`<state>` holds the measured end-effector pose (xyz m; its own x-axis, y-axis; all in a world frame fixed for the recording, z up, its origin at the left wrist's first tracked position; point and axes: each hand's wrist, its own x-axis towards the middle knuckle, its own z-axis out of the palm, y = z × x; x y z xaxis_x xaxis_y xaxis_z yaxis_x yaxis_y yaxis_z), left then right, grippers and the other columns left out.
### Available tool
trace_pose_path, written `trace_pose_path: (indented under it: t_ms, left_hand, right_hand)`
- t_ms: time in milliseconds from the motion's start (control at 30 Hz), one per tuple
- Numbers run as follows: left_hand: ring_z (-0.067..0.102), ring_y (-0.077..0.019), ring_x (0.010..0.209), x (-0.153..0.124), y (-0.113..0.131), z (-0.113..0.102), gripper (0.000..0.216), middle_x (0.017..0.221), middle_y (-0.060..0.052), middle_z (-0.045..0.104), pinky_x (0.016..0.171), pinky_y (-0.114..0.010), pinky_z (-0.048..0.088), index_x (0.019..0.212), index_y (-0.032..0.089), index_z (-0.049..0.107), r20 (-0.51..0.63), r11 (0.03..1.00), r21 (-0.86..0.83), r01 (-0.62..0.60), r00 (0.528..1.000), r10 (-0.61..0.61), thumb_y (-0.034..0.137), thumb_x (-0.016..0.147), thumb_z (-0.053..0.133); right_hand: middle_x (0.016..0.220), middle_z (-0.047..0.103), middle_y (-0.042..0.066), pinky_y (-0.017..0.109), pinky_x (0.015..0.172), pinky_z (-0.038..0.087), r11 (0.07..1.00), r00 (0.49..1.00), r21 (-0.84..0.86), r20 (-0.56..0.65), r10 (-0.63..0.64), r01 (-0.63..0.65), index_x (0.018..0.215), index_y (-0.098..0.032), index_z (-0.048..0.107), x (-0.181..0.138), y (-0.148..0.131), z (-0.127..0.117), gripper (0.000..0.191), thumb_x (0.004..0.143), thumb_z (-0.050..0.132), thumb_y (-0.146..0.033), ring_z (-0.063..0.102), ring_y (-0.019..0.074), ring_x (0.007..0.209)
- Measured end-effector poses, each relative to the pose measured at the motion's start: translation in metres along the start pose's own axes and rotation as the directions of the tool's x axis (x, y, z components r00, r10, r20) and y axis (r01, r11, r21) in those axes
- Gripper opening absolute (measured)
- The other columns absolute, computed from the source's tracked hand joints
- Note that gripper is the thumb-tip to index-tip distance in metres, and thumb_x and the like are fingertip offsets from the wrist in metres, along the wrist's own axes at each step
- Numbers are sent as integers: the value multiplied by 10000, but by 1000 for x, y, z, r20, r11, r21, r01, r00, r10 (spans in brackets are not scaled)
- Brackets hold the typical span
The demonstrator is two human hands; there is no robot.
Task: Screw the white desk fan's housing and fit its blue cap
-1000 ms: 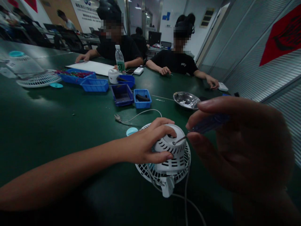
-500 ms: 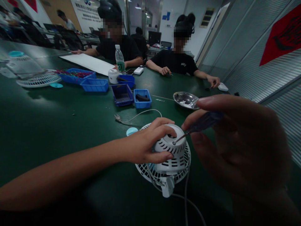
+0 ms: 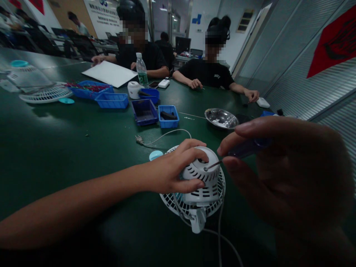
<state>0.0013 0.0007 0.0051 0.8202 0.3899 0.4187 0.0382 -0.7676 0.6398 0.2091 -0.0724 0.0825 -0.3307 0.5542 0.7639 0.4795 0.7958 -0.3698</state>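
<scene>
A white electric fan (image 3: 204, 193) lies grille down on the green table, its slotted motor housing on top. My left hand (image 3: 174, 168) is wrapped over the housing's left side, fingers across its top and thumb on its near side. My right hand (image 3: 289, 174) grips the dark translucent handle of a screwdriver (image 3: 246, 148) between thumb and fingers. The screwdriver's tip meets a screw spot on the housing's upper edge, the shaft slanting down to the left. A light blue round cap (image 3: 156, 155) lies beside the fan.
Beyond the fan are a power plug (image 3: 139, 139), blue bins (image 3: 168, 116) and a metal bowl (image 3: 221, 118) holding white pieces. Another fan (image 3: 41, 92) lies at the far left. Two people sit across the table; one holds a white board (image 3: 111, 74) behind a plastic bottle (image 3: 142, 70).
My right hand and the screwdriver handle have shifted slightly right and lower, the tip staying on the housing. My left hand keeps still. Across the table, the white board has turned and moved right.
</scene>
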Motion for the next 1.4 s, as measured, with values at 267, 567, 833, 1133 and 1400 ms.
trace_pose_path:
  t_ms: [267, 567, 833, 1133, 1400]
  left_hand:
    - [433, -361, 1410, -1, -3, 1, 479, 1445, -193, 444, 1122, -522, 502, 1309, 210, 473, -20, 998, 32, -46, 999, 46, 449, 945, 672]
    - [438, -361, 1400, -1, -1, 0, 483, 1449, -199, 441, 1133, -537, 486, 1316, 195, 474, -20, 999, 31, -30, 999, 30, 429, 942, 673]
    - [423, -356, 1412, -1, 0, 0, 471, 1448, -181, 430, 1141, -539, 480, 1310, 227, 461, -9, 1000, 23, -14, 1000, 14, 450, 949, 665]
    - [416, -358, 1417, -1, 0, 1, 449, 1437, -192, 437, 1133, -515, 486, 1286, 204, 467, -18, 999, 38, -36, 999, 36, 432, 951, 661]
    - [428, -362, 1406, 0, 1, -1, 477, 1449, -195, 426, 1135, -545, 475, 1304, 217, 460, -5, 1000, 6, -22, 1000, 22, 447, 941, 668]
  right_hand:
    - [1096, 788, -34, 301, 727, 638, 991, 998, -126, 62, -29, 37, 1242, -314, 654, -1, -1, -2, 267, 981, 657, -256, 732, 145, 767]
    - [1173, 770, -35, 316, 729, 648, 994, 995, -31, -25, -101, 101, 1303, -355, 538, 1, -2, -1, 484, 895, 763, -222, 760, 171, 852]
    - [1184, 745, -76, 329, 728, 611, 991, 999, -129, 43, -23, 28, 1347, -412, 566, -3, -6, -2, 459, 964, 645, -172, 709, 163, 856]
    - [1106, 706, -87, 320, 703, 593, 990, 995, -115, 59, -79, 86, 1340, -492, 551, -1, -4, -4, 506, 954, 659, -185, 678, 171, 892]
    - [1216, 678, -85, 369, 773, 602, 996, 996, -50, 67, -65, 69, 1288, -512, 595, -1, -7, -3, 588, 924, 589, -50, 681, 204, 970]
